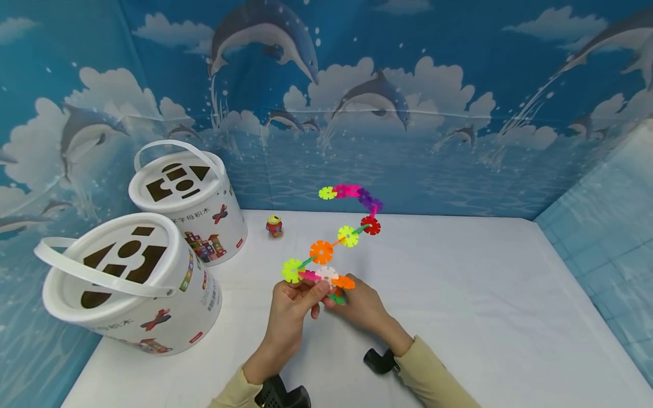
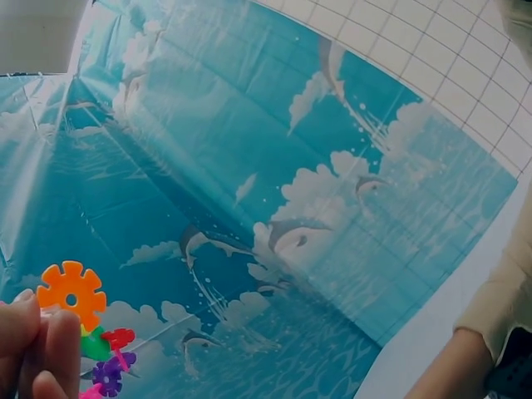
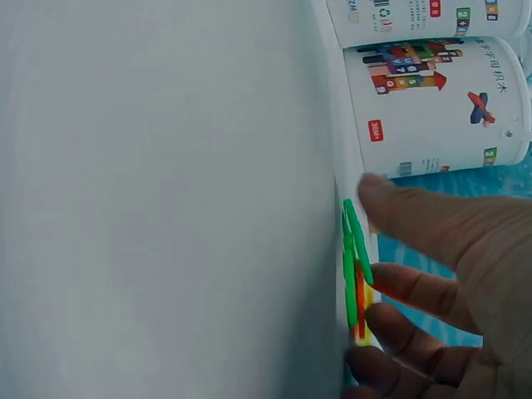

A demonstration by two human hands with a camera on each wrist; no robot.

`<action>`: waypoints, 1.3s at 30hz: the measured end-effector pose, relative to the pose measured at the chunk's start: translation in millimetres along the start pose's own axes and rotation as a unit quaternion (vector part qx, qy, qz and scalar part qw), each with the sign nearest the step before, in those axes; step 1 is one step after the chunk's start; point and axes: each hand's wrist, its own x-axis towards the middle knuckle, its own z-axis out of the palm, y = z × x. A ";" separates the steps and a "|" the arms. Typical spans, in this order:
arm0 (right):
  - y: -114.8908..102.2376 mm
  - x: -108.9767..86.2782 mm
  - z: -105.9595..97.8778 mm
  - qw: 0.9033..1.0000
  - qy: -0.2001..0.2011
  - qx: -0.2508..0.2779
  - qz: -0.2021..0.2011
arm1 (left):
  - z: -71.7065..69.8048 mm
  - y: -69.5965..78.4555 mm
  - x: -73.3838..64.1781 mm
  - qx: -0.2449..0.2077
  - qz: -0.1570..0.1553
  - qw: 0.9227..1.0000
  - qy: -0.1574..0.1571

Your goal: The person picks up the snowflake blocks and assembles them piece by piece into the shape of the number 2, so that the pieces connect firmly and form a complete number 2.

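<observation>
A curving chain of notched plastic snowflake discs [image 1: 316,258] rises above the table, in yellow, orange, green, red, purple and pink. My left hand [image 1: 288,317] pinches it near the white disc [image 1: 326,273] at the lower end. On the other side of that end, my right hand [image 1: 364,309] holds the orange and green pieces; some of its fingers are hidden. The right wrist view has green discs [image 3: 349,274] edge-on between my thumb and curled fingers. In the left wrist view, an orange disc [image 2: 56,289] stands above my fingertips.
Two white lidded buckets [image 1: 199,317] with shape cutouts and handles stand at the left, one behind the other. A small red and yellow toy figure [image 1: 274,226] is near the back edge of the white table [image 1: 484,294]. Dolphin-print cloth [image 1: 357,153] hangs behind.
</observation>
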 end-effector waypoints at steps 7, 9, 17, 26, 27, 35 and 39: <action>-1.3 -0.8 2.1 1.000 0.004 -0.011 -0.020 | 0.8 -1.3 0.1 -0.010 -0.013 1.000 0.018; -1.0 -2.4 0.6 1.000 0.004 -0.006 -0.024 | 0.7 -1.7 0.4 -0.010 -0.015 1.000 0.024; 4.0 -16.5 -5.6 0.998 0.018 0.033 -0.049 | 0.5 -2.6 0.6 -0.011 -0.017 0.999 0.031; 1.6 -30.1 -33.3 0.982 0.043 0.171 -0.060 | 1.4 -2.0 -0.2 -0.013 -0.028 0.999 0.036; -0.2 -31.1 -38.8 0.977 0.048 0.200 -0.058 | 1.4 -1.8 -0.1 -0.011 -0.028 0.999 0.037; -28.0 -43.8 -82.2 0.883 0.160 0.433 -0.083 | 1.7 -0.7 0.8 -0.002 -0.052 0.997 0.050; -41.8 -52.0 -96.0 0.847 0.202 0.479 -0.111 | 1.7 -0.2 0.6 0.006 -0.062 0.996 0.056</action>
